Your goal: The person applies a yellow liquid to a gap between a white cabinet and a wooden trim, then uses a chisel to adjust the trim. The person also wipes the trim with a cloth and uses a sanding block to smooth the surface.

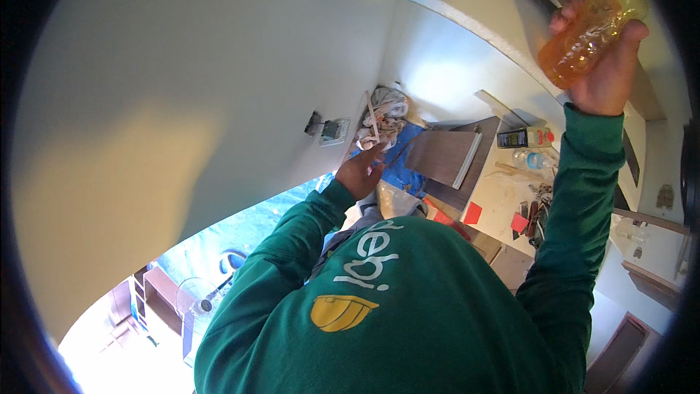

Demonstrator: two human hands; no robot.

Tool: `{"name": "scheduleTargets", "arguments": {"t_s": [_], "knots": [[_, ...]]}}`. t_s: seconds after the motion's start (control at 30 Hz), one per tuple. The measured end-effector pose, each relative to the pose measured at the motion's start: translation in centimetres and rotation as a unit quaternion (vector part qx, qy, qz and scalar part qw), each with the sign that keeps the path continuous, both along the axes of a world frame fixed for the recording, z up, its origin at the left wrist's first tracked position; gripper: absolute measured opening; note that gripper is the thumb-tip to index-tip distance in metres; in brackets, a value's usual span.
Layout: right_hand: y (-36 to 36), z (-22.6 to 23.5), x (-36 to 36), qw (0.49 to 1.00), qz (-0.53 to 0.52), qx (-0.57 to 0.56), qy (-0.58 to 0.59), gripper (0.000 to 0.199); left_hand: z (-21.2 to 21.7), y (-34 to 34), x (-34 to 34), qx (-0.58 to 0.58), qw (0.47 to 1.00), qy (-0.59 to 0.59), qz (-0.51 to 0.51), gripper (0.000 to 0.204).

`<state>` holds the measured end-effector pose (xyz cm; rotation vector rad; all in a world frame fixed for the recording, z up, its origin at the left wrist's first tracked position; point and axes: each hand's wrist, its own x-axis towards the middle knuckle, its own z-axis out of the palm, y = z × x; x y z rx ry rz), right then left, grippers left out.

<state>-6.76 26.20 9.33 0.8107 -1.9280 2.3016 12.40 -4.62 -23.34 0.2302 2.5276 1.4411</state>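
My right hand [605,76] is raised high at the upper right, shut on an orange see-through textured bottle [583,36] with a yellowish top, tilted sideways. My left hand [359,173] hangs low in the middle of the view, in a green sleeve, with its fingers curled near a thin brown strip [397,157] and a blue sheet [405,149]. Whether it grips anything is unclear. A bundle of crumpled cloth and thin wooden sticks [385,118] lies just beyond it. My green hooded top [408,321] fills the lower middle.
A pale wall with a socket plate [334,131] takes up the left. Brown boards [445,157] lie on the floor ahead. Beside them are a small box [521,137], a clear plastic bottle [531,160], red scraps [472,213] and hand tools [536,215]. A fan [197,305] stands lower left.
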Motion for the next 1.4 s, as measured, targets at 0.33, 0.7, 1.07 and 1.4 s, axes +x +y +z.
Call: {"name": "scheduleTargets", "arguments": {"t_s": [0.33,0.7,1.07,1.4], "knots": [[-3.4,1.6,2.6,0.993,-0.096,-0.052,-0.031,0.068,-2.3,1.5,3.2,0.018,1.0,-0.023,0.003,0.051],[-3.0,1.1,2.5,0.992,-0.046,-0.116,-0.008,0.055,-0.3,5.7,4.1,-0.006,0.997,0.062,0.042,0.047],[8.6,7.1,8.5,0.988,-0.104,-0.039,0.107,0.043,-8.7,4.1,13.1,-0.094,0.977,-0.039,0.187,0.048],[24.5,5.7,7.1,0.915,-0.391,0.08,0.058,0.037,-18.7,-2.1,22.0,-0.218,0.94,-0.171,0.198,0.064]]}}
